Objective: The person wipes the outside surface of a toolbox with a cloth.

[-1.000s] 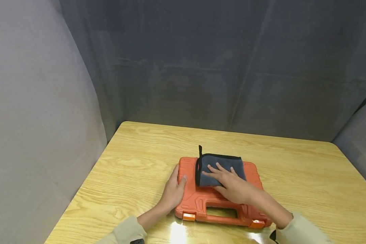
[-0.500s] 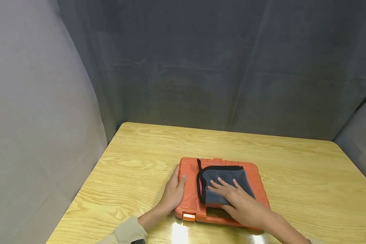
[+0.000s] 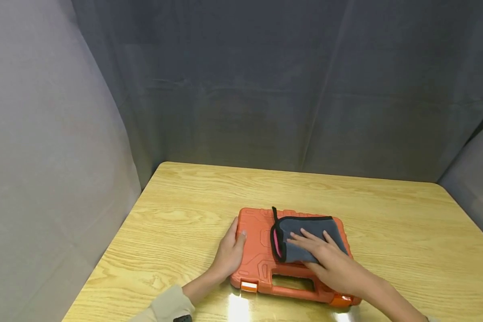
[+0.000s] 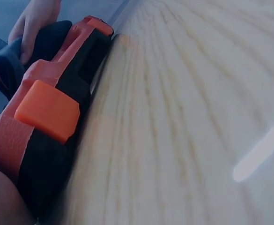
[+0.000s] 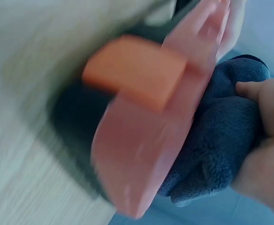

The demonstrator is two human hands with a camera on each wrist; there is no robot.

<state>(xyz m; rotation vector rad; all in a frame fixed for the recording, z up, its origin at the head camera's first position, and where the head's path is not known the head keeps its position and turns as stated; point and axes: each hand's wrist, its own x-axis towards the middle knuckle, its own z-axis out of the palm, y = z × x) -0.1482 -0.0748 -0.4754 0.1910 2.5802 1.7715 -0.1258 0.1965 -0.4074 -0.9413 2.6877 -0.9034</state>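
A red plastic carrying case [image 3: 255, 250] lies flat on the table, its handle toward the near edge. My left hand [image 3: 229, 250] holds its left side, thumb on the lid and fingers along the side wall. On the right part of the lid lies a folded grey-blue cloth [image 3: 306, 225] with black edging and a pink inner side. My right hand [image 3: 330, 261] rests on this cloth with fingers spread. In the right wrist view the fleecy cloth [image 5: 216, 136] bunches under the thumb and palm. The left wrist view shows an orange latch [image 4: 48, 110] on the case's front.
The wood-grain table [image 3: 177, 214] stretches around the case on all sides. A dark curtain [image 3: 241, 89] hangs behind it, and a light grey partition [image 3: 56, 156] stands at the left. A second orange latch [image 3: 340, 300] sits at the case's right front corner.
My right hand has slid the cloth toward me over the handle, then back up and to the right. My left hand has stayed on the case's left side.
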